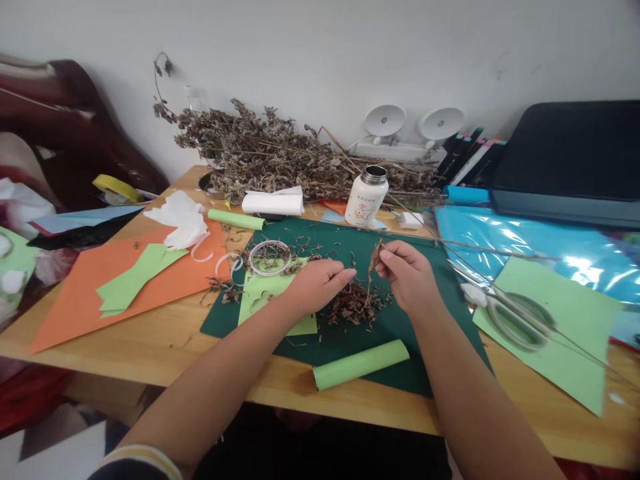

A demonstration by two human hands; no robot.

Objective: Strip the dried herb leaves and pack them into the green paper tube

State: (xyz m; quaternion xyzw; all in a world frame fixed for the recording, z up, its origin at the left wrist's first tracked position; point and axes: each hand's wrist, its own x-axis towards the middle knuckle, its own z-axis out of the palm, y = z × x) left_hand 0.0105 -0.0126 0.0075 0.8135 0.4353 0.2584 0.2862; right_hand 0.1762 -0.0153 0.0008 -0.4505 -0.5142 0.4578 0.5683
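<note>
Orange paper (125,280) on tabletop (165,340), far left. Tape ring (270,258) on dark green mat (320,237). Left hand (317,283) has fingers curled, cannot tell if its grip holds anything. Right hand (407,277) grip pinches dried sprig (374,260), just above crumbled leaf pile (353,305) on mat. White bottle (367,195) behind, red label print unreadable. Scissors (515,317) at right.

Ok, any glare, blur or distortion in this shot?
Head view: soft even light, faint shadows; white glare on the blue plastic sheet; the table edge bows from the wide lens; left hand, right hand and the dried twig look sharp.
</note>
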